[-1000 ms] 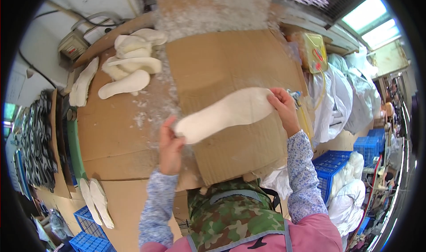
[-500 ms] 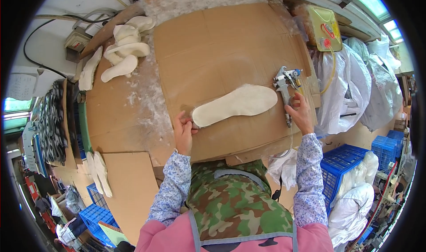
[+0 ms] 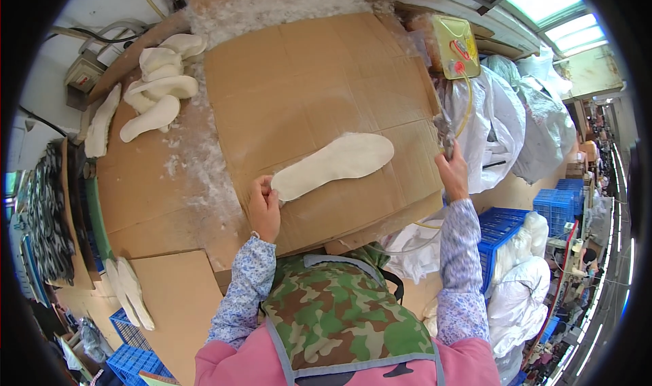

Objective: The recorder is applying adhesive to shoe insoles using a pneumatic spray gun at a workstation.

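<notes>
A long white insole-shaped piece (image 3: 336, 163) lies flat on a big cardboard sheet (image 3: 305, 80). My left hand (image 3: 263, 206) pinches its near, narrow end against the cardboard. My right hand (image 3: 454, 175) is at the cardboard's right edge, a little right of the piece's wide end. It is closed around a grey metal hand tool (image 3: 445, 131) that points up and away from me. A yellow hose (image 3: 467, 111) runs from the tool up to a yellow box (image 3: 455, 45).
A pile of white insole pieces (image 3: 159, 90) sits at the far left of the brown table (image 3: 136, 203), with white fluff (image 3: 204, 169) strewn beside the cardboard. Two more pieces (image 3: 129, 291) hang off the near left. White sacks (image 3: 506, 121) and blue crates (image 3: 502, 223) stand to the right.
A second ago both hands held the white piece up. It now lies on the cardboard, my left hand stays on its end, and my right hand has let go and grips the metal tool.
</notes>
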A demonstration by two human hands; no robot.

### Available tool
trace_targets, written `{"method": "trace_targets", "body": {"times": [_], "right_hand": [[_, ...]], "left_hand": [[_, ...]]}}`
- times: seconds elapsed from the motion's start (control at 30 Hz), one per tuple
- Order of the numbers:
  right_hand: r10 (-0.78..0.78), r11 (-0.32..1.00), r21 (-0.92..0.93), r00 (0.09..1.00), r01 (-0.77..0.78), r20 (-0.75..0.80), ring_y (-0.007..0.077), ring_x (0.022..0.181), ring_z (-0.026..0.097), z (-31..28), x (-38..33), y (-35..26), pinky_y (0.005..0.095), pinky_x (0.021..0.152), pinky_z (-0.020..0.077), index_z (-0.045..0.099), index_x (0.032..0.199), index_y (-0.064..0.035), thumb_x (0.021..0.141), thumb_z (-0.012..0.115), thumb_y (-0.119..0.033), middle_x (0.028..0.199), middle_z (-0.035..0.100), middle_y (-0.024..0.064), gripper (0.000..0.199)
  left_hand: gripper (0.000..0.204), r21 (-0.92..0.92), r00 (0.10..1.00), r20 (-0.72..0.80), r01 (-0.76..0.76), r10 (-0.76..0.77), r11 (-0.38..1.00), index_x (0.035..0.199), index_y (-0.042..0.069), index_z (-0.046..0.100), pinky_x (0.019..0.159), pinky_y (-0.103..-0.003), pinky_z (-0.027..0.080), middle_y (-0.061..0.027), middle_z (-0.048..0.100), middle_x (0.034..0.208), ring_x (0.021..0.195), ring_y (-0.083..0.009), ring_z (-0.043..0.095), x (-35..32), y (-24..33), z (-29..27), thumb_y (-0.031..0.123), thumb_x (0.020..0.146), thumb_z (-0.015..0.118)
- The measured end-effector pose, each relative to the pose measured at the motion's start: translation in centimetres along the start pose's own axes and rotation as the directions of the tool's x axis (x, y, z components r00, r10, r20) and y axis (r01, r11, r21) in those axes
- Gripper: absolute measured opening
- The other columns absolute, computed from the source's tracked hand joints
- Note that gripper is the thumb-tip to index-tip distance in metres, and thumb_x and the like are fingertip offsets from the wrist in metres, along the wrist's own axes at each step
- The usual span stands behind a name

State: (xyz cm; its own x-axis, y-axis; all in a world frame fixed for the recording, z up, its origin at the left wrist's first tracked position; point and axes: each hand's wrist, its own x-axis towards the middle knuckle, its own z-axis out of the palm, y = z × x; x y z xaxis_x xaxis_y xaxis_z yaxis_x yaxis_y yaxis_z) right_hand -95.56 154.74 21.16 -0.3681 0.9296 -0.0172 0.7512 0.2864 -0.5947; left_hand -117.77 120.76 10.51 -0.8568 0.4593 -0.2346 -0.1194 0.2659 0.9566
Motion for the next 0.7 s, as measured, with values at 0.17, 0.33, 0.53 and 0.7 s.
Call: {"method": "trace_targets", "body": {"times": [0.17,0.33,0.53,0.7], "right_hand": [[0.102,0.945,0.266,0.944,-0.190,0.313,0.0055,0.057,0.049,-5.1,-7.6,-1.0,0.0249,0.048,0.0372,0.063,0.093,-0.0023,0.089,0.066,-0.014,0.072,0.057,0.0003,0.013],[-0.169,0.971,0.222,0.921,0.093,0.352,0.0148,0.071,0.055,-3.5,-14.2,-6.3,0.0276,0.063,0.0456,0.056,0.117,-0.0027,0.082,0.068,0.000,0.087,0.054,0.0045,0.037],[-0.011,0.989,0.117,0.744,-0.091,0.668,0.0322,0.095,0.059,-0.1,-16.8,-13.5,0.0360,0.083,0.0476,0.047,0.132,-0.0022,0.080,0.065,0.003,0.106,0.056,0.0161,0.055],[-0.351,0.936,0.235,0.673,0.261,0.651,0.0422,0.102,0.057,2.8,-17.4,-14.8,0.0409,0.086,0.0476,0.046,0.133,-0.0026,0.074,0.057,0.009,0.114,0.055,0.0215,0.061]], "left_hand": [[0.035,0.077,0.995,0.018,-0.099,0.098,0.992,0.121,0.006,0.051,0.066,-0.028,0.046,-0.0053,0.055,0.084,0.072,-0.0129,0.052,-0.3,-0.1,-0.8,-0.004,0.088,0.053],[0.030,-0.066,1.000,0.019,-0.023,0.024,0.998,0.114,0.006,0.051,0.067,-0.029,0.047,-0.0057,0.054,0.084,0.072,-0.0144,0.052,-0.2,0.5,0.0,-0.005,0.086,0.054],[0.027,0.239,0.989,0.034,-0.145,0.141,0.960,0.109,0.005,0.050,0.067,-0.030,0.046,-0.0086,0.055,0.086,0.072,-0.0166,0.054,-0.1,1.1,-0.3,-0.003,0.085,0.056],[0.028,0.174,0.999,0.033,0.027,-0.033,0.984,0.111,0.006,0.049,0.079,-0.041,0.049,-0.0153,0.059,0.098,0.087,-0.0323,0.061,-0.2,1.1,-0.1,0.000,0.084,0.055]]}}
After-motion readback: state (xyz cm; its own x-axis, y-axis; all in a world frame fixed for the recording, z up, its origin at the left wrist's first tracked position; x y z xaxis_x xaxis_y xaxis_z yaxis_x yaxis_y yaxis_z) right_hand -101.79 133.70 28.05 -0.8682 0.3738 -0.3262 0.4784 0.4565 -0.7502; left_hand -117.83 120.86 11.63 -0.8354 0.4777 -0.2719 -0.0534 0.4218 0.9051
